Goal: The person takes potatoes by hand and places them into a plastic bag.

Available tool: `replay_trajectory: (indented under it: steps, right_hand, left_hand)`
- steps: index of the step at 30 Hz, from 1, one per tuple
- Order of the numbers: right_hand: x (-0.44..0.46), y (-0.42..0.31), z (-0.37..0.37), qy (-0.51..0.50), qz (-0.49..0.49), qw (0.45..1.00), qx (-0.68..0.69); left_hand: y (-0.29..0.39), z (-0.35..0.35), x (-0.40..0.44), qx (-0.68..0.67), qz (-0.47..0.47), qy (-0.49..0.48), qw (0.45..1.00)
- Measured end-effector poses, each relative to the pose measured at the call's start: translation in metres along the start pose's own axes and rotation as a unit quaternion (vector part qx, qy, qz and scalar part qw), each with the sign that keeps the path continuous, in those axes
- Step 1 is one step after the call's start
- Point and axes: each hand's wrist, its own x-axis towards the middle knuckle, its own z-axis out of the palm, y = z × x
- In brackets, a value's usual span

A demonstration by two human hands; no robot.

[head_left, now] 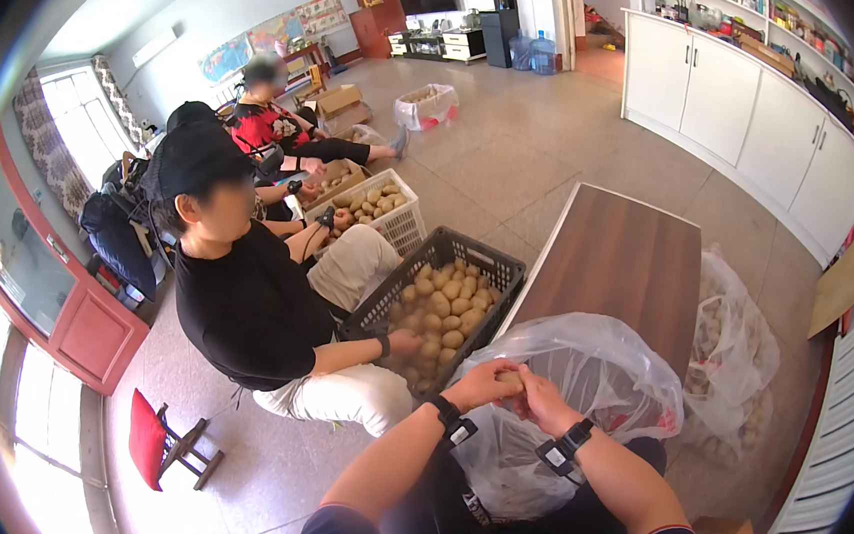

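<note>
My left hand (pixel 481 384) and my right hand (pixel 545 401) meet over an open clear plastic bag (pixel 601 356). Between their closed fingers shows a small part of a tan potato (pixel 510 377); the fingers cover most of it. The bag's wide mouth spreads around and beyond my hands, and its lower part hangs between my legs. Just left of my hands, a black crate (pixel 513 279) holds many potatoes (pixel 452 294). A co-worker's hand (pixel 403 342) reaches over that crate's near side.
A brown wood-topped table (pixel 613 257) stands in front of me. Filled clear bags (pixel 731 351) lie on the floor to its right. Co-workers sit at left by a white crate (pixel 406 220) of potatoes. A red folding stool (pixel 147 443) stands at lower left.
</note>
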Motion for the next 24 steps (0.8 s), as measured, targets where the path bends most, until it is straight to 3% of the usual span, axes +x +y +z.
replay_trajectory:
  steps: [6, 12, 19, 20, 22, 24]
  right_hand:
    - [0.012, 0.009, -0.005, 0.030, 0.002, 0.999, -0.037]
    - [0.020, 0.022, -0.016, 0.051, 0.007, 0.999, -0.005]
    - [0.020, 0.040, -0.038, 0.079, 0.031, 0.996, -0.007]
    - [0.018, 0.041, -0.041, 0.067, 0.012, 0.998, -0.014]
    - [0.025, 0.056, -0.051, 0.078, -0.003, 0.996, -0.033]
    - [0.023, 0.058, -0.051, 0.105, 0.014, 0.994, -0.020]
  left_hand:
    - [-0.003, -0.011, 0.003, -0.029, 0.004, 0.000, 1.000]
    - [-0.001, -0.020, 0.004, -0.172, -0.018, 0.042, 0.984]
    - [-0.007, -0.046, 0.005, -0.352, 0.009, 0.149, 0.924]
    - [-0.015, -0.048, 0.012, -0.394, 0.016, 0.214, 0.894]
    - [-0.032, -0.063, 0.014, -0.411, 0.059, 0.197, 0.888]
    - [-0.046, -0.080, 0.017, -0.459, 0.033, 0.196, 0.866]
